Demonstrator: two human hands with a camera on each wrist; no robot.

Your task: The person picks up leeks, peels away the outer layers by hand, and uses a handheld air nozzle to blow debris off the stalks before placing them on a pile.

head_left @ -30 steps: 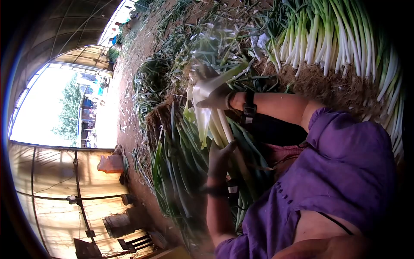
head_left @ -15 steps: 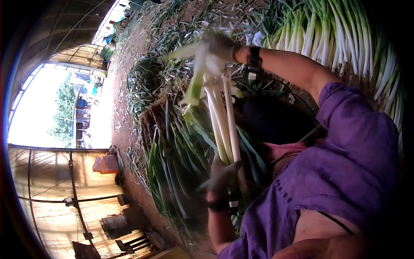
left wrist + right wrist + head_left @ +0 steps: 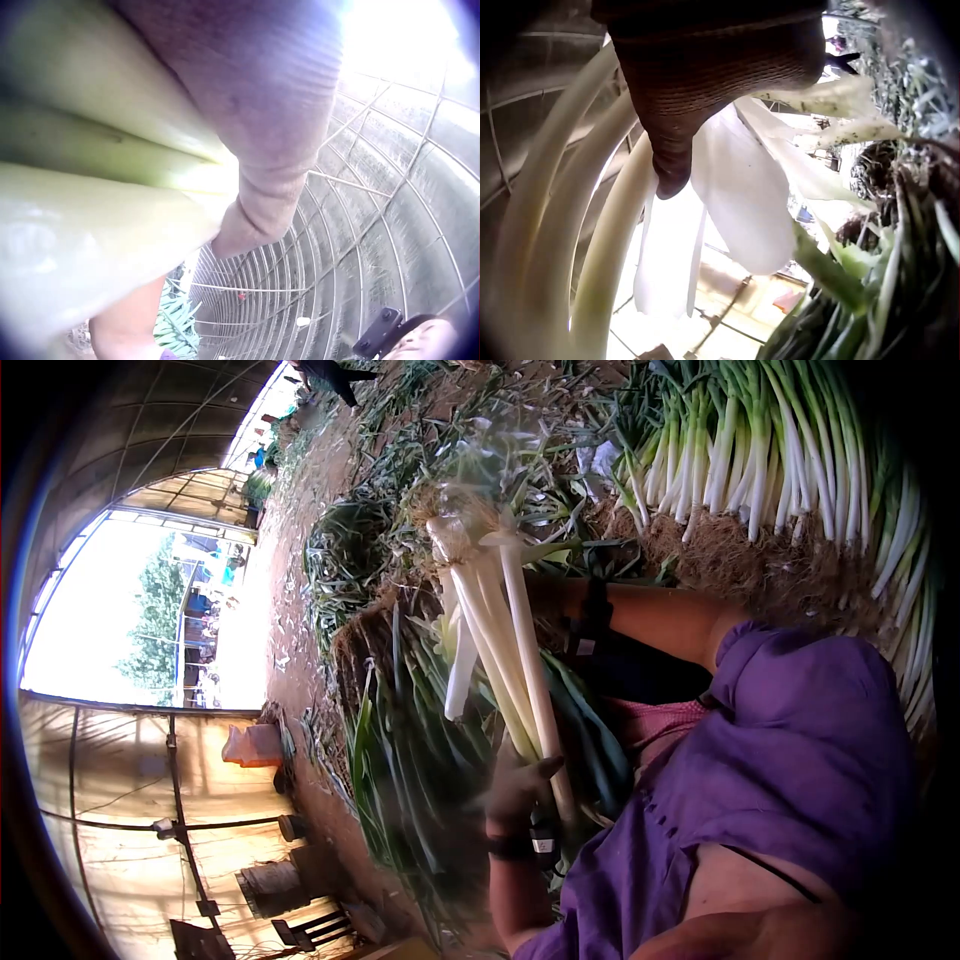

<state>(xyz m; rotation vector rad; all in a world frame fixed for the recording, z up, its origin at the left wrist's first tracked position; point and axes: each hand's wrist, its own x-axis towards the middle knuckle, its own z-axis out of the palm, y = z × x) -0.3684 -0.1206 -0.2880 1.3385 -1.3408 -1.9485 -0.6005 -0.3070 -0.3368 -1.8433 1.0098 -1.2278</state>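
Note:
A few thick green onions, white stalks with roots at the upper end, stand out from my left hand. That hand grips them low down; in the left wrist view its thumb curls over the pale stalks. My right hand is up near the root end, mostly hidden behind the stalks in the head view. Its thumb presses on broad white peeled layers, which hang down beside the stalks. One loose white flap shows to the left of them in the head view.
Below the hands lies a heap of green onions with dark leaves. A row of white-stemmed green onions with brown roots lies at upper right. Leaf scraps litter the ground. An orange-pink container stands near the yellow wall.
My right hand pulled a peeled layer up past the root end, blurred half a second ago, then came back behind the stalks. My left hand has shifted lower, still gripping the green onions.

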